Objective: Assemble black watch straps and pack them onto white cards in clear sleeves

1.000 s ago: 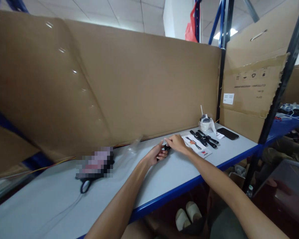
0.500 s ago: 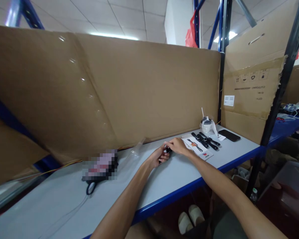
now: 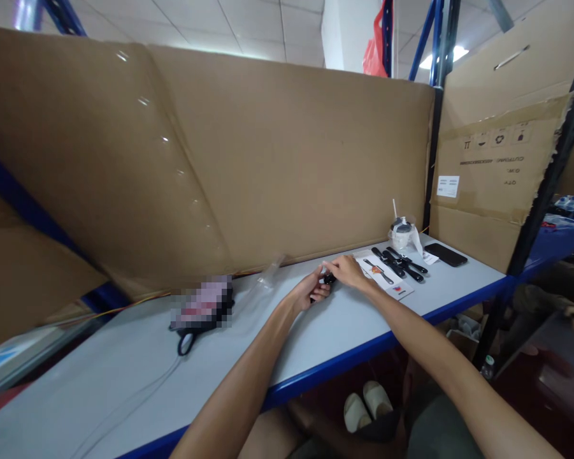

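Note:
My left hand (image 3: 311, 288) is closed around a small shiny black object (image 3: 329, 278) above the tabletop. My right hand (image 3: 346, 271) meets it from the other side, its fingers bent and pinching at the object's upper end. Most of the object is hidden by my fingers, so its kind does not show. Just right of my right hand lies a white printed card (image 3: 397, 291) picturing a black-handled utensil. Several black-handled utensils (image 3: 401, 262) lie side by side along the card's far right edge.
A lidded cup with a straw (image 3: 401, 237) and a black phone (image 3: 446, 254) are at the table's back right. Clear plastic wrapping (image 3: 262, 284) and a blurred-out item with a black loop (image 3: 186, 344) lie left. Cardboard walls (image 3: 291, 159) enclose the grey table (image 3: 138, 376).
The view has tilted slightly down and shifted left. Both hands stay together on the black object, with only small finger movement. Part of another person's hand now shows at the right edge.

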Available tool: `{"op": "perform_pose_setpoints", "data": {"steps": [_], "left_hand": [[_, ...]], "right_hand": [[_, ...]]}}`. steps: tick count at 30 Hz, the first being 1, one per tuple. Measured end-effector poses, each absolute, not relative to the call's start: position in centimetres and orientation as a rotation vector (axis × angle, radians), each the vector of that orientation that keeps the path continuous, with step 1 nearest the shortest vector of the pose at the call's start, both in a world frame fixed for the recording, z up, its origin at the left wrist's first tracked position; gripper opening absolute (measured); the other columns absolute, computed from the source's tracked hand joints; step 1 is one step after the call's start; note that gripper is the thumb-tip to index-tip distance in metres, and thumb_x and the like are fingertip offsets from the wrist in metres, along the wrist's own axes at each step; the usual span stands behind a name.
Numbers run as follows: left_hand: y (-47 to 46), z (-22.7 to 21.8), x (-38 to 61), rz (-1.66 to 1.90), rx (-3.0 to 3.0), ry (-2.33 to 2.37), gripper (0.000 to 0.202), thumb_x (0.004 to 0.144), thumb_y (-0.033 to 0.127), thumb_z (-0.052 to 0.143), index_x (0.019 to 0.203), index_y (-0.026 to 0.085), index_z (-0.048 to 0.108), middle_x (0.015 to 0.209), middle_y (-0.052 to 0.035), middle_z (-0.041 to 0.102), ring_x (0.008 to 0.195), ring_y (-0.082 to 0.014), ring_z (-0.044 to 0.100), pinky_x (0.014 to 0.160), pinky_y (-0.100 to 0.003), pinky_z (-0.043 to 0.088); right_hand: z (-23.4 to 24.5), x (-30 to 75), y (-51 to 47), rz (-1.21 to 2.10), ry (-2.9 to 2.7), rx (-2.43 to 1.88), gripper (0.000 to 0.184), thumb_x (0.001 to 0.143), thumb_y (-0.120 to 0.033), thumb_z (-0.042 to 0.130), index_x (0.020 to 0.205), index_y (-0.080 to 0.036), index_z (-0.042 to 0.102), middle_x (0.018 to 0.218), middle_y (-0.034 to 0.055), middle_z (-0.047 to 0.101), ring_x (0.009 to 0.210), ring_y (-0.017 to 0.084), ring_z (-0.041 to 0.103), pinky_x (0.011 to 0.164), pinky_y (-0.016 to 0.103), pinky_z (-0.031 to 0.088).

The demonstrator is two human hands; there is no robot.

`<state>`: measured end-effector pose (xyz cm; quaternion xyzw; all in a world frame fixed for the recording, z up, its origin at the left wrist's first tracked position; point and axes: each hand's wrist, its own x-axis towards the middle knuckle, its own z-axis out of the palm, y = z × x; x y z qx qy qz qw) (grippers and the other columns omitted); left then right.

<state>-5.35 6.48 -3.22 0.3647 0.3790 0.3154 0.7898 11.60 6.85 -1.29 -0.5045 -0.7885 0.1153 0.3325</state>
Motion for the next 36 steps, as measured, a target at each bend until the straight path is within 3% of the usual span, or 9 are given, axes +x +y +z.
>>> {"op": "perform_pose_setpoints", "data": {"steps": [5,13,17,20,23,28,36], "left_hand": [[6.8,-3.5,-5.5,0.680,0.793,0.835,0.034,0.103,0.055,0.047,0.094,0.023,0.039,0.063,0.0093,0.033,0.038,-0.0039,0.029,0.036,-0.011,0.005],[7.0,-3.6,-5.4,0.694,0.784,0.804,0.033,0.104,0.054,0.043,0.093,0.023,0.040,0.062,0.0087,0.031,0.037,-0.0043,0.028,0.035,-0.011,0.007],[6.4,-3.2,-4.7,0.771,0.789,0.851,0.021,0.105,0.038,0.042,0.093,0.022,0.040,0.062,0.0088,0.031,0.037,-0.0040,0.027,0.036,-0.013,0.004],[5.9,-2.9,-4.1,0.918,0.813,0.835,0.010,0.101,0.025,0.047,0.095,0.022,0.040,0.063,0.0092,0.033,0.037,-0.0033,0.026,0.037,-0.014,0.005],[5.5,-2.5,-3.9,1.074,0.881,0.802,0.015,0.097,0.021,0.054,0.101,0.024,0.041,0.064,0.0097,0.035,0.039,-0.0027,0.027,0.040,-0.014,0.007],[4.8,-2.0,-3.6,1.201,1.037,0.829,0.022,0.094,0.029,0.063,0.106,0.026,0.045,0.063,0.0107,0.037,0.040,-0.0028,0.027,0.043,-0.014,0.008],[4.4,-2.1,-2.5,1.295,1.181,0.908,0.027,0.092,0.036,0.067,0.104,0.027,0.045,0.058,0.0120,0.038,0.040,-0.0037,0.027,0.044,-0.015,0.009]], "right_hand": [[-0.8,11.8,6.4,0.246,-2.007,-1.375,0.040,0.104,-0.046,0.052,0.098,-0.023,0.084,0.095,0.0070,0.082,0.086,0.019,0.071,0.066,0.025,0.037],[-1.1,11.6,6.9,0.321,-2.009,-1.381,0.047,0.102,-0.049,0.054,0.080,-0.019,0.083,0.084,0.0094,0.080,0.081,0.021,0.071,0.069,0.026,0.040],[-1.2,11.9,8.0,0.445,-1.911,-1.340,0.048,0.102,-0.044,0.052,0.076,-0.017,0.081,0.080,0.0071,0.079,0.080,0.019,0.071,0.071,0.024,0.043],[-1.0,12.4,8.6,0.482,-1.729,-1.347,0.037,0.101,-0.036,0.052,0.084,-0.018,0.079,0.083,0.0045,0.079,0.079,0.016,0.069,0.071,0.023,0.044],[-0.9,12.5,8.7,0.660,-1.599,-1.336,0.026,0.098,-0.029,0.054,0.089,-0.017,0.075,0.080,0.0032,0.076,0.069,0.014,0.066,0.063,0.021,0.045],[-1.1,11.7,8.1,1.069,-1.569,-1.152,0.018,0.098,-0.023,0.052,0.089,-0.017,0.066,0.077,0.0025,0.074,0.051,0.009,0.062,0.044,0.017,0.040],[-0.5,11.3,7.5,1.217,-1.486,-1.041,0.015,0.095,-0.015,0.054,0.081,-0.017,0.057,0.066,-0.0020,0.067,0.046,0.007,0.058,0.040,0.013,0.038]]}}
